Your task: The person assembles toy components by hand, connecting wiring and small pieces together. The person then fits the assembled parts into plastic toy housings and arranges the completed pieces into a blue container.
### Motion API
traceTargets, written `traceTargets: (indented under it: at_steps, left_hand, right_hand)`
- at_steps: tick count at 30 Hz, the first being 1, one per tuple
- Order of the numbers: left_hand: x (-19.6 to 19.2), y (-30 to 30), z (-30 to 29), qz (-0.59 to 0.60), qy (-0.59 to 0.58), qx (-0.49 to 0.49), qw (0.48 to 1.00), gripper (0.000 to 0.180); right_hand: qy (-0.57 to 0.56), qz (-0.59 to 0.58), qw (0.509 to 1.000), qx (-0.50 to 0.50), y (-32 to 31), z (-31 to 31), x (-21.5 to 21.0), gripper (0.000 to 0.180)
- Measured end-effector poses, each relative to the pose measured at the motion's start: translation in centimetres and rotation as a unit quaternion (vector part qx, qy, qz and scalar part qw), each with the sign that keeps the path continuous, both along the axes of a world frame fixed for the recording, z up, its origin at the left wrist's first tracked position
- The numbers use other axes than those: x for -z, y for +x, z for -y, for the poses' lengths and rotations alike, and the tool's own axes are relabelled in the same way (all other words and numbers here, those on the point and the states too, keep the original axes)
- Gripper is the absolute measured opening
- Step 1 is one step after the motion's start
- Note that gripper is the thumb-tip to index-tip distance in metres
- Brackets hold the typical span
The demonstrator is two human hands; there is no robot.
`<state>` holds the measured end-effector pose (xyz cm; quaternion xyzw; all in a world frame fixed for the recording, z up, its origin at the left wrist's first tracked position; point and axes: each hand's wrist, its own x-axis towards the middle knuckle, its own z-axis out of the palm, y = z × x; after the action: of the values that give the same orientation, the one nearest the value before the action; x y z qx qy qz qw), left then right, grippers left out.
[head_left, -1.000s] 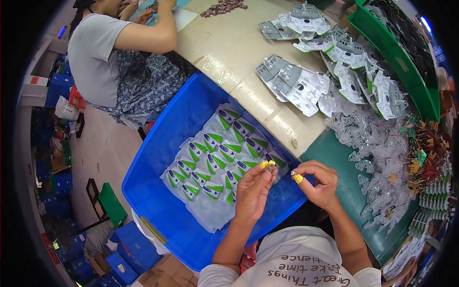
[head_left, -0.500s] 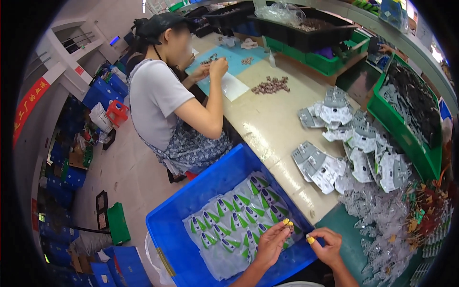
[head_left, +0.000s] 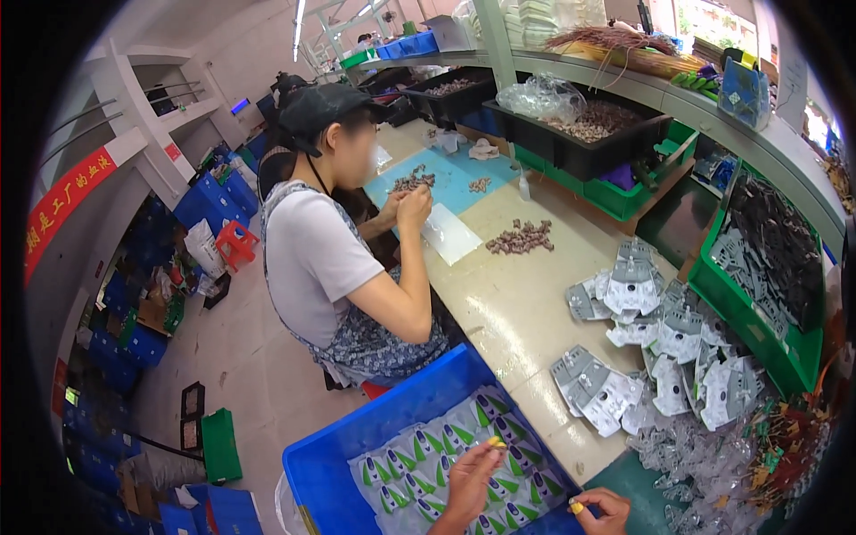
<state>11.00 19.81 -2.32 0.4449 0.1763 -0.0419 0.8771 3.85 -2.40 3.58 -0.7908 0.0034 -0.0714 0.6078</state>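
Observation:
My left hand (head_left: 473,486) is above the blue crate (head_left: 308,473), its thumb and fingers pressed together in a pinch. Yellow wrapping covers the fingertips, and anything between them is too small to make out. At the crate's right edge my right hand (head_left: 602,513) is also pinched closed, with yellow on the thumb tip. A tiny dark bit shows at its fingertips, but I cannot tell what it is. Inside the crate, rows of green, white and purple plastic parts (head_left: 456,437) lie on clear plastic sheeting.
Grey-and-white plastic shells (head_left: 597,392) are piled on the table (head_left: 526,312), beside clear plastic parts (head_left: 691,455). A green bin (head_left: 713,267) of dark and grey pieces stands at right. A co-worker (head_left: 330,241) sits at the table's left side, near small brownish parts (head_left: 522,237).
The view has tilted up, so the crate, table and my hands sit lower in the picture. My left hand stays over the crate, my right by its edge; both remain pinched.

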Motion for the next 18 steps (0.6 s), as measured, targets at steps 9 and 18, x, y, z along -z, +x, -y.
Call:
traceTargets:
  at_steps: [9,18]
  left_hand:
    - [0.8,9.9,-11.6,0.090,0.420,-0.143,0.892,0.024]
    - [3.5,13.9,-18.9,0.058,0.679,-0.168,0.713,0.018]
  right_hand:
    - [0.019,-0.001,1.000,0.005,0.1,0.4,0.4,0.009]
    - [0.014,0.003,1.000,-0.006,0.8,0.5,0.1,0.009]
